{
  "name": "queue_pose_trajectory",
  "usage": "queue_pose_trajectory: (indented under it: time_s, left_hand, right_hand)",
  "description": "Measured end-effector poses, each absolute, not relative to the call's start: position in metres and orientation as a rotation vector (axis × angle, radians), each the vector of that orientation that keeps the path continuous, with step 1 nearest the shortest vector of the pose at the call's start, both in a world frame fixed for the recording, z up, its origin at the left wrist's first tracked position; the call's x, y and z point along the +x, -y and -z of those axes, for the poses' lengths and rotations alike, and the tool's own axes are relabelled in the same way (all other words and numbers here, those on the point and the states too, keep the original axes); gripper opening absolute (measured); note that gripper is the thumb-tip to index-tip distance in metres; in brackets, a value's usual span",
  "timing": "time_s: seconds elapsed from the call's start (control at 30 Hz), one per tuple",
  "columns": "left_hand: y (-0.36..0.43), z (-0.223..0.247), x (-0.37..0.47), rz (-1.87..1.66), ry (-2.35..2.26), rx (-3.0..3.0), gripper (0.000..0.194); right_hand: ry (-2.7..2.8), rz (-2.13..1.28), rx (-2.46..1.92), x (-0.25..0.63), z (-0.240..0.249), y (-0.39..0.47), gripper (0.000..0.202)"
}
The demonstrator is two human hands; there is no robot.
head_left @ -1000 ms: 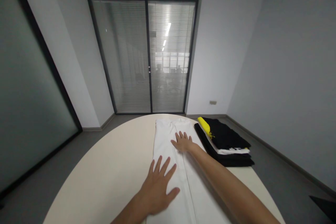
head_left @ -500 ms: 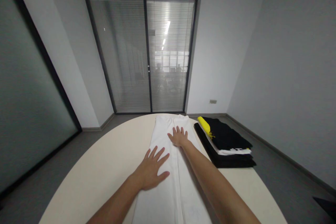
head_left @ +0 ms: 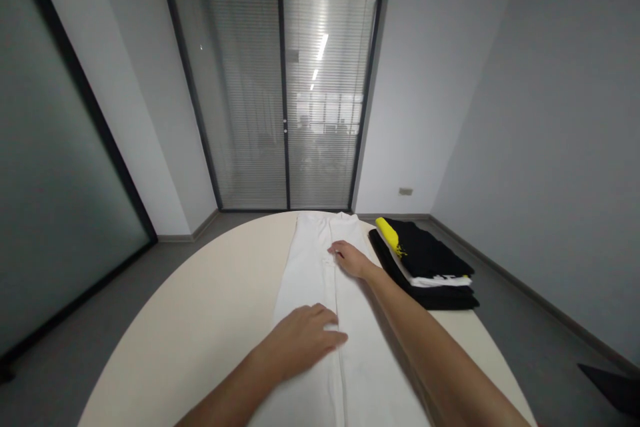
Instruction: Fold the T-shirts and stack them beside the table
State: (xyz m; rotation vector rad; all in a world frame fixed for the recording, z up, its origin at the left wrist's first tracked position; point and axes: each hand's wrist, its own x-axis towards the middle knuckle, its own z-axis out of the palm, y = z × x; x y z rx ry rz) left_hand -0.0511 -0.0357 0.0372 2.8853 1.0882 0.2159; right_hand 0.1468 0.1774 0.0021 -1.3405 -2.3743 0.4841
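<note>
Lying lengthwise across the round, cream-coloured worktop point(head_left: 195, 313), a long white cloth garment point(head_left: 305, 267) runs from the far rim down to the lower edge of the view, with a raised lengthwise fold near its middle. The bare left hand point(head_left: 305, 337) is over the nearer part, its fingers bent and pointing toward that fold; its grip is apart, a gap showing between thumb and fingers. The bare right hand point(head_left: 351, 260) reaches farther, its fingers curled down at the fold near the garment's far end; whether its grip is closed on cloth, I cannot tell. Just right of the garment sits a stack of folded black, white and yellow clothes point(head_left: 435, 250). Beyond the worktop stands a dark-framed glass partition with horizontal blinds point(head_left: 325, 147).
</note>
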Motion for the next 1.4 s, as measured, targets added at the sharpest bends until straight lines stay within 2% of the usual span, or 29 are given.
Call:
queue_pose_trajectory:
  time_s: [0.13, 0.37, 0.5, 0.7, 0.8, 1.17, 1.4]
  left_hand:
    - [0.054, -0.032, -0.044, -0.258, -0.955, 3.026, 0.023]
    - [0.059, -0.017, -0.035, -0.434, -0.961, 3.179, 0.005]
    - [0.061, -0.019, -0.035, -0.521, -0.986, 3.173, 0.006]
    - [0.065, -0.029, -0.04, -0.383, -0.85, 3.089, 0.004]
    - [0.068, -0.03, -0.039, -0.369, -0.741, 3.042, 0.014]
    - [0.077, -0.03, -0.034, -0.332, -0.449, 3.011, 0.021]
    - [0.096, -0.023, -0.026, -0.364, -0.289, 2.866, 0.009]
  right_hand:
    - [2.522, -0.322, -1.157, 0.16, -0.004, -0.159, 0.042]
    - [2.487, -0.07, -1.35, 0.157, -0.019, -0.136, 0.032]
    - [2.438, 0.008, -1.36, 0.148, -0.02, -0.134, 0.032]
    - [2.475, -0.025, -1.379, 0.14, -0.007, -0.138, 0.033]
    - [2.525, -0.088, -1.34, 0.142, -0.01, -0.138, 0.034]
    - [2.446, -0.128, -1.452, 0.139, -0.017, -0.129, 0.033]
    - [2.582, -0.259, -1.272, 0.166, -0.025, -0.101, 0.055]
